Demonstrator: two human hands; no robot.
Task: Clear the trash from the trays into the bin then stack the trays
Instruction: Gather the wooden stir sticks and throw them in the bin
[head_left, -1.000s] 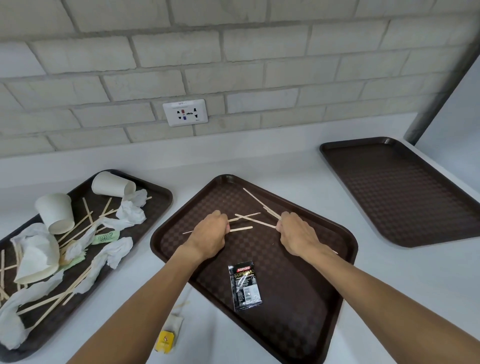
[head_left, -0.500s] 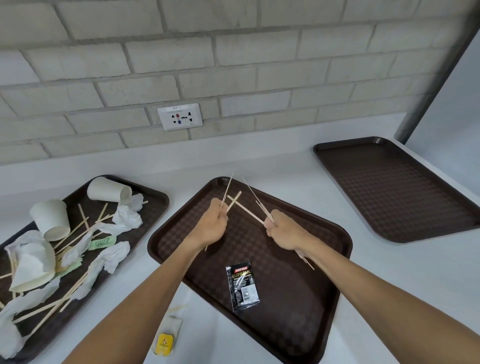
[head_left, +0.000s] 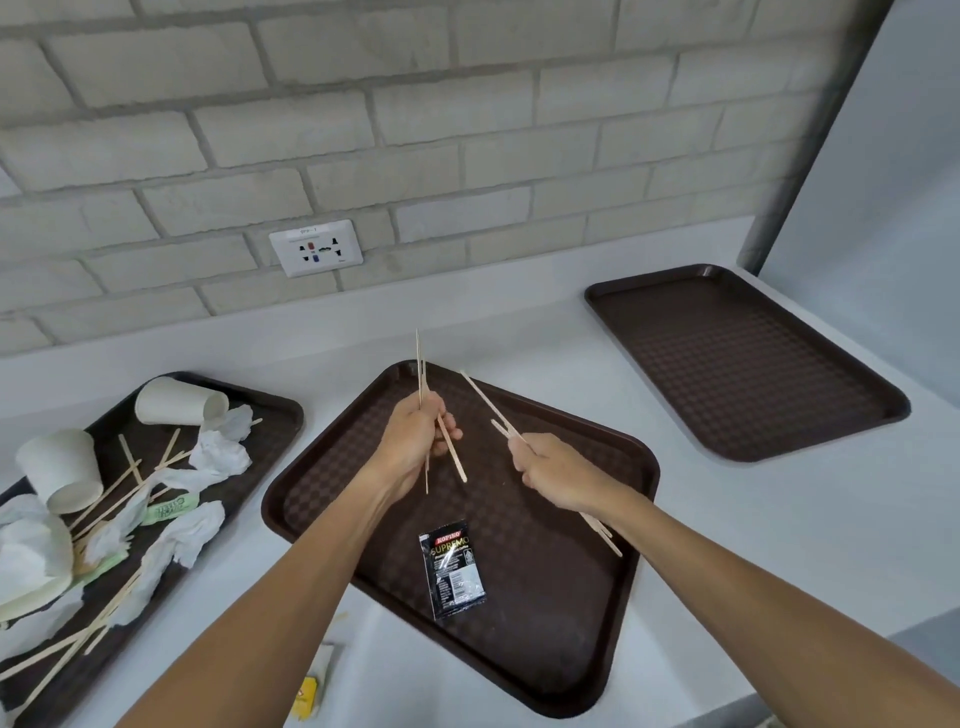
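Above the middle tray (head_left: 597, 670), left hand (head_left: 415, 441) and right hand (head_left: 550, 475) each grip wooden stirrers (head_left: 480, 392), seemingly loosely, so some could slip onto the counter.

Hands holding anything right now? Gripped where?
Left hand grips wooden sticks around mid-length; right hand grips a second bunch, also mid-length, ends sticking out both sides.

Black sachet (head_left: 453, 569) on middle tray (head_left: 545, 634): red band reads "KOPIKO", below it "SUPREMO" in pale capitals. Finer print and barcode underneath too small to read. Green packet (head_left: 169, 511) on left tray (head_left: 280, 415): pale lettering, possibly "GREEN", blurred. Wall socket (head_left: 315, 247): small label strip along top edge, characters illegible. Yellow packet (head_left: 304, 699) on counter (head_left: 779, 519) at bottom edge: small red mark, unreadable.
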